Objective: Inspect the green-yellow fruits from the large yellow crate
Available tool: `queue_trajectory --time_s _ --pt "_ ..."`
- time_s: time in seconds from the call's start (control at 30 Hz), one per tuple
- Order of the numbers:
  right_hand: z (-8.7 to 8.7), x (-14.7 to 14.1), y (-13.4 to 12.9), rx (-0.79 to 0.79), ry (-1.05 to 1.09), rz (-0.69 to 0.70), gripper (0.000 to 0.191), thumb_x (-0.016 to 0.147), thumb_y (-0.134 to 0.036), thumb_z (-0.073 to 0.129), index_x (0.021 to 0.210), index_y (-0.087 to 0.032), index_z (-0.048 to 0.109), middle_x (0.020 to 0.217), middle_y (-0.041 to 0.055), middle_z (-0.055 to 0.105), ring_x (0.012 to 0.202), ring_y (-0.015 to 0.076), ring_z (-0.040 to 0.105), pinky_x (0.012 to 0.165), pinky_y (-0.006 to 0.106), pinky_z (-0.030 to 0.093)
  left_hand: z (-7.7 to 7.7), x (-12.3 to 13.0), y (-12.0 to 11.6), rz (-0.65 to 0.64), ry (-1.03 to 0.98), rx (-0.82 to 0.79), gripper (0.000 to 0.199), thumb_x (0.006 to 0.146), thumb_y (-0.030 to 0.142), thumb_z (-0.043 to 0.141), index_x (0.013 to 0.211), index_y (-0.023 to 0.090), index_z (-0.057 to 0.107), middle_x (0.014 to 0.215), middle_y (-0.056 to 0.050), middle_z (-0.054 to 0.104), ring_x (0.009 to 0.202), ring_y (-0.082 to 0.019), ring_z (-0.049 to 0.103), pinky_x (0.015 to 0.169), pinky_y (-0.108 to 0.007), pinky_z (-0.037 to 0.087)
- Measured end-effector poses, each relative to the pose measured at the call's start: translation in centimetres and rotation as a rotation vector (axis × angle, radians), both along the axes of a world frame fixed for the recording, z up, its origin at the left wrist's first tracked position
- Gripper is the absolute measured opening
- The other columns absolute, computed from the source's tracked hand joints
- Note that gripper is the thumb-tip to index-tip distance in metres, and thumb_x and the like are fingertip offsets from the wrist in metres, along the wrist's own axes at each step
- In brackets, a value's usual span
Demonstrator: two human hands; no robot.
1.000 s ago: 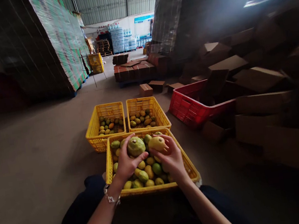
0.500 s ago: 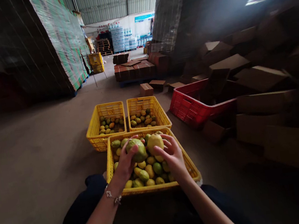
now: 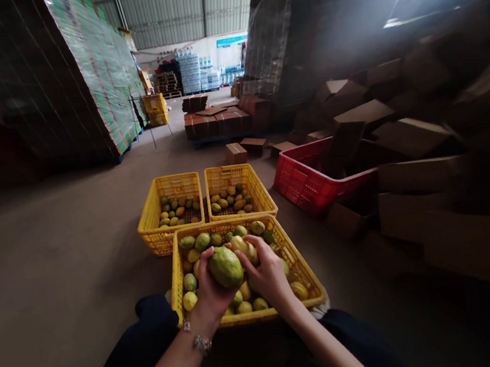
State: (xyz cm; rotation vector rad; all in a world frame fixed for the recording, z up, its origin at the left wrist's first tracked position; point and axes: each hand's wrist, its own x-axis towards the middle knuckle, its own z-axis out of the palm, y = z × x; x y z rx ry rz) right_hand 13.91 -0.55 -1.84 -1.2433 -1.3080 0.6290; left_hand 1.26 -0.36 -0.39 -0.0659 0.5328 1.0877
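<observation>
The left hand [image 3: 212,294] cups a green fruit [image 3: 226,267], just left of the yellow fruit [image 3: 241,246] the right hand [image 3: 269,271] clasps. The latter's long axis is too hidden to judge.

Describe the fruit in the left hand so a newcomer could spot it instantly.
Start at the nearest of the three yellow crates. Over it, the left hand holds a large, rounded green fruit. Its apparent size and greener skin set it apart from the yellower fruit at the right hand.

Right fingers [image 3: 259,246] closer to green fruit [image 3: 226,267]
</observation>
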Motion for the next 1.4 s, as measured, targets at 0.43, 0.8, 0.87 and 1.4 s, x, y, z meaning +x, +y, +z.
queue_trajectory --time_s 0.43,0.8,0.87,1.4 --pt "-2.1 -1.1 -1.2 0.224 -0.524 0.195 0.078 0.068 -0.051 0.08 0.137 -0.024 0.054 0.144 0.0178 0.053 0.133 0.0427 0.044 0.108 0.063 0.038 -1.6 0.3 0.2 0.127 0.036 0.122 0.043 0.087 0.032 0.055 0.126 0.017 0.066 0.106 -0.008 0.075 0.107 -0.024 0.069 0.096 -0.033 0.052" --pt "-2.0 -2.7 -2.3 0.458 -0.441 0.004 0.072 0.07 -0.025 0.075 0.137 -0.024 0.049 0.117 0.0143 0.067 0.109 0.0355 0.061 0.094 0.055 0.051 -2.5 0.1 1.1 0.15 0.252 0.239 0.053 0.084 0.018 0.064 0.136 0.021 0.058 0.124 -0.007 0.069 0.114 -0.024 0.066 0.102 -0.032 0.05" --pt "-1.7 -2.2 -2.1 0.477 -0.418 -0.013 0.072 0.071 -0.022 0.074 0.138 -0.026 0.049 0.115 0.0129 0.068 0.103 0.0336 0.063 0.089 0.052 0.053 -2.0 0.0 1.5 0.177 0.297 0.242 0.058 0.083 0.018 0.068 0.139 0.027 0.053 0.124 -0.006 0.069 0.11 -0.022 0.068 0.099 -0.032 0.052" --pt "-1.8 1.9 0.4 0.491 -0.263 -0.122 0.055 0.079 -0.014 0.071 0.13 -0.026 0.054 0.126 0.011 0.067 0.118 0.0296 0.064 0.098 0.051 0.055 -0.8 -2.3 1.0 0.373 1.326 1.193 0.048 0.074 0.025 0.081 0.12 0.025 0.064 0.123 -0.008 0.064 0.118 -0.026 0.06 0.102 -0.042 0.05"
